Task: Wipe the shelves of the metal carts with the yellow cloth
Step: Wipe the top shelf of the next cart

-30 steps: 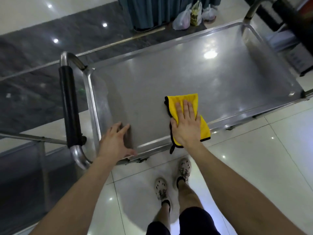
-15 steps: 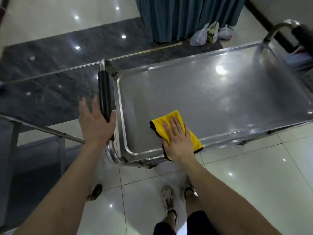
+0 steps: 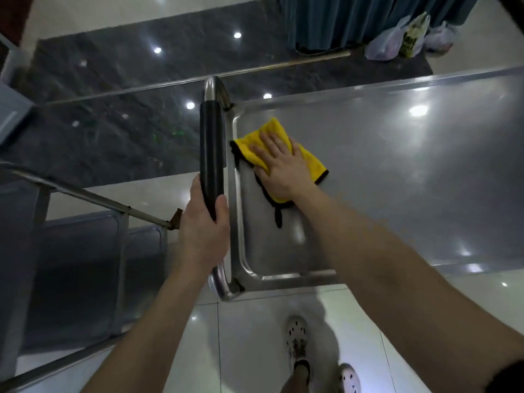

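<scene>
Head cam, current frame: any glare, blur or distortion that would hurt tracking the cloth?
Head view: ceiling-light glare spots sit on the metal shelf and the dark floor, none on the yellow cloth; the cloth and the right hand pressing it look slightly soft; the frame corners smear more; wide-angle distortion bends the shelf rim; the left hand gripping the black handle reads fairly sharp.

Pale glossy floor tiles [image 3: 255,350] underfoot, grout lines visible. Dark marbled band [image 3: 113,123] beyond, dotted with round light reflections [image 3: 237,35]. Thin metal strip [image 3: 283,66] lies across that band. Teal curtain [image 3: 354,21] at top, hem touching the floor. Three plastic bags [image 3: 380,46] just beside it, the middle one yellowish. Two white perforated clogs [image 3: 296,336] on the tiles below.
</scene>
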Demonstrator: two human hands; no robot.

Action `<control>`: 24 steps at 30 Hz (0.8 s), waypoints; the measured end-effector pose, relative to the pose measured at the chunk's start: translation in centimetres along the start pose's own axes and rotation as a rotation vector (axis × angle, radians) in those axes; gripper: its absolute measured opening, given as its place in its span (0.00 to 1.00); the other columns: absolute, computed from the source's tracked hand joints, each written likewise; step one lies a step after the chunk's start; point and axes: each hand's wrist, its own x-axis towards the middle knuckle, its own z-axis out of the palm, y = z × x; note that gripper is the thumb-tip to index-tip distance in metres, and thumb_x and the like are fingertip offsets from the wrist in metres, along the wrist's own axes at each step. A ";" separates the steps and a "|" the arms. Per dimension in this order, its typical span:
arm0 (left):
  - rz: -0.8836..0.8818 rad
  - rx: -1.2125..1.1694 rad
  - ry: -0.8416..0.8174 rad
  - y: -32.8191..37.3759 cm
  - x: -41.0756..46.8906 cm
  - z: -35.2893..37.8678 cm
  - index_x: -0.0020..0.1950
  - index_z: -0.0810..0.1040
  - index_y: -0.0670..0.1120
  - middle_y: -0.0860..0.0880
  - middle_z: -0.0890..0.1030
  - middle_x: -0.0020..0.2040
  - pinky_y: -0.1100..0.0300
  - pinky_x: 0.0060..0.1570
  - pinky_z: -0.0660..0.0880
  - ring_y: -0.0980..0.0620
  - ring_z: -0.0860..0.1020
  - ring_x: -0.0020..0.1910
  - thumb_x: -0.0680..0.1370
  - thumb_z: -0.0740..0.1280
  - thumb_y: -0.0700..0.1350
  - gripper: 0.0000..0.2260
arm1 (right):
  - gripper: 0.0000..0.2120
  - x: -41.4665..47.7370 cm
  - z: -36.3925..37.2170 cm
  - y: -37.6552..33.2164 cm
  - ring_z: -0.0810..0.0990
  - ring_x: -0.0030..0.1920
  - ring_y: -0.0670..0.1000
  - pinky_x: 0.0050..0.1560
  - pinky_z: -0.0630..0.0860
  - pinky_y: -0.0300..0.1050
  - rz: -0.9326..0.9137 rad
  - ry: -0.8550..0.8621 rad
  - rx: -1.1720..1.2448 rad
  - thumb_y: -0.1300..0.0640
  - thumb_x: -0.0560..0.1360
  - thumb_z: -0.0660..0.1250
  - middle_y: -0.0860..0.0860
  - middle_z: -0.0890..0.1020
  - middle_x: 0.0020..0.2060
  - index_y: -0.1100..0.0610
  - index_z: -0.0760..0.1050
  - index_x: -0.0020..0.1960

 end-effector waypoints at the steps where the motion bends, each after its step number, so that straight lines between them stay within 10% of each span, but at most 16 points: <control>1: 0.010 -0.017 0.006 -0.1 0.1 0.1 0.85 0.60 0.55 0.40 0.82 0.63 0.37 0.58 0.83 0.37 0.83 0.58 0.88 0.61 0.54 0.25 | 0.31 3.0 -0.4 0.2 0.43 0.86 0.51 0.83 0.46 0.66 0.033 -0.017 0.013 0.37 0.85 0.50 0.48 0.47 0.87 0.41 0.52 0.86; 7: 0.084 -0.008 0.073 -0.6 0.3 0.3 0.83 0.63 0.59 0.51 0.83 0.58 0.42 0.55 0.84 0.47 0.84 0.53 0.88 0.62 0.54 0.23 | 0.31 8.5 -0.4 -1.4 0.44 0.87 0.54 0.82 0.42 0.69 0.078 -0.049 0.008 0.35 0.85 0.46 0.50 0.48 0.87 0.40 0.49 0.86; 17: 0.042 0.008 0.081 0.0 0.5 0.3 0.82 0.67 0.51 0.47 0.84 0.60 0.47 0.56 0.80 0.46 0.82 0.55 0.87 0.63 0.52 0.23 | 0.29 -14.4 2.6 -5.1 0.43 0.87 0.53 0.83 0.48 0.66 -0.186 -0.001 0.003 0.39 0.87 0.50 0.50 0.50 0.87 0.41 0.50 0.87; 24: 0.026 0.077 0.052 -0.6 1.0 0.6 0.80 0.67 0.53 0.54 0.79 0.48 0.60 0.40 0.73 0.55 0.79 0.44 0.87 0.61 0.55 0.21 | 0.29 -20.6 -1.6 8.8 0.45 0.86 0.50 0.83 0.47 0.63 0.228 0.058 -0.012 0.43 0.87 0.57 0.47 0.51 0.87 0.41 0.55 0.86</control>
